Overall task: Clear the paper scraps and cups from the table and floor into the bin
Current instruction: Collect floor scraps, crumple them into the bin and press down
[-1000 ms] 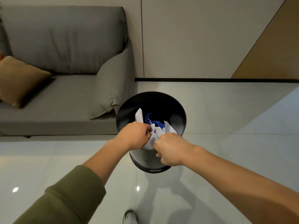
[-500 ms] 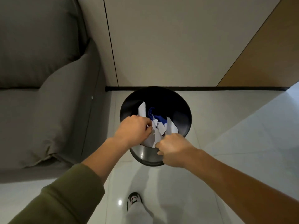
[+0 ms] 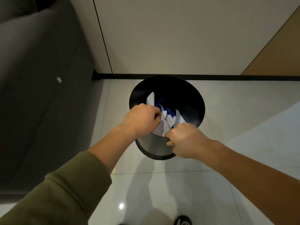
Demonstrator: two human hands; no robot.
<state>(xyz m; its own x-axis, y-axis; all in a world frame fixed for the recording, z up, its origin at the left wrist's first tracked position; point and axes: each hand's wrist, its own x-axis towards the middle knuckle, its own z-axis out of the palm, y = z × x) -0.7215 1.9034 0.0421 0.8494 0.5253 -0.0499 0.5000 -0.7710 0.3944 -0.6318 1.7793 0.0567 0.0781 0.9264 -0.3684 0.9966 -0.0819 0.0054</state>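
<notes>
My left hand and right hand are both closed tight on one bundle of paper scraps, holding it over the near rim of the bin at the middle of the frame. To do this well, I should carry the bundle further over the dark mouth and let go with both hands together, so no light piece slides down the outside wall. The paper is white, crumpled and sharply creased, with something blue tucked in it. The bin is round, black and smooth, standing on the glossy pale floor tiles beside a grey fabric sofa.
</notes>
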